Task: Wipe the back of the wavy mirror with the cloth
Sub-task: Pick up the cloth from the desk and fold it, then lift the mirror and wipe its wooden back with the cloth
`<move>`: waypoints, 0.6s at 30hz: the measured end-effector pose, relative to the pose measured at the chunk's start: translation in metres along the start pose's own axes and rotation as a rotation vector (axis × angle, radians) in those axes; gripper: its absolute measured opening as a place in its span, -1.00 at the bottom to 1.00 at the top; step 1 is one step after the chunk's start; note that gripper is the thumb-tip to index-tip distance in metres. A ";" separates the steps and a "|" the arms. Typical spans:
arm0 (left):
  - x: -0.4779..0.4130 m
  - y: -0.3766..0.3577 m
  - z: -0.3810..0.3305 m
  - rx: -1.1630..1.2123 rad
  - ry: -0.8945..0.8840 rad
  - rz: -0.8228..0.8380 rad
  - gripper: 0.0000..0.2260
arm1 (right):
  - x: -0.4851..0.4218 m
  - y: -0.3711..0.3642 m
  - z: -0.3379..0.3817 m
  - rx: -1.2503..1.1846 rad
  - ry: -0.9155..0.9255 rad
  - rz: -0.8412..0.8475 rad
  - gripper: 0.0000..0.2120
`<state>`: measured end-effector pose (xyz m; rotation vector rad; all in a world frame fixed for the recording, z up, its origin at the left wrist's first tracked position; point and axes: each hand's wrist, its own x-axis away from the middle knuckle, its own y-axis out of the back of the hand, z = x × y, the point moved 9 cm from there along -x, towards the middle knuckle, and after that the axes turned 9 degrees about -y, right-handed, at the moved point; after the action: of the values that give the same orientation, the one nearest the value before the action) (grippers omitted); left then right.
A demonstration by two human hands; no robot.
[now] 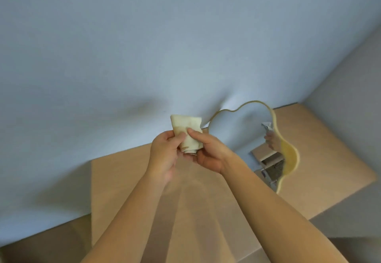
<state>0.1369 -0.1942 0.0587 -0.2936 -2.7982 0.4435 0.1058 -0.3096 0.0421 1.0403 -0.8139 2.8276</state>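
Note:
A folded cream cloth (186,127) is held up in front of me above the wooden tabletop (127,180). My left hand (165,153) grips its lower left side and my right hand (206,151) pinches it from the right with thumb on top. The wavy mirror (243,130) with a pale yellow rim stands to the right, leaning against the blue wall, its reflecting face towards me. Its back is hidden. Neither hand touches the mirror.
The pale blue wall (165,46) fills the upper view. A grey side wall (350,77) closes off the right end of the tabletop. The mirror reflects a hand and some boxes. A lower wooden surface (41,242) shows at bottom left.

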 end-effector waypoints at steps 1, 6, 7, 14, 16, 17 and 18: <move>0.006 -0.023 -0.004 -0.026 -0.032 0.029 -0.90 | 0.020 0.014 0.016 -0.009 0.064 -0.027 -0.67; 0.033 -0.145 -0.006 -0.116 -0.191 0.173 -0.76 | 0.128 0.095 0.076 -0.092 0.293 -0.120 -0.63; 0.038 -0.174 0.000 -0.124 -0.204 0.180 -0.75 | 0.152 0.120 0.087 -0.111 0.333 -0.153 -0.67; 0.031 -0.300 0.094 -0.759 -0.266 0.102 -0.58 | 0.254 0.282 0.121 -0.142 0.528 -0.413 -0.77; 0.025 -0.323 0.117 -0.873 -0.247 0.112 -0.30 | 0.265 0.317 0.121 -0.128 0.530 -0.455 -0.77; 0.023 -0.331 0.124 -0.915 -0.241 0.103 -0.20 | 0.269 0.331 0.119 -0.125 0.521 -0.465 -0.78; 0.020 -0.336 0.130 -0.951 -0.235 0.083 -0.14 | 0.270 0.343 0.117 -0.122 0.508 -0.470 -0.78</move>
<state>0.0256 -0.5378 0.0563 -0.5720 -3.0159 -0.9332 -0.1006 -0.7040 0.1217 0.3890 -0.5821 2.4266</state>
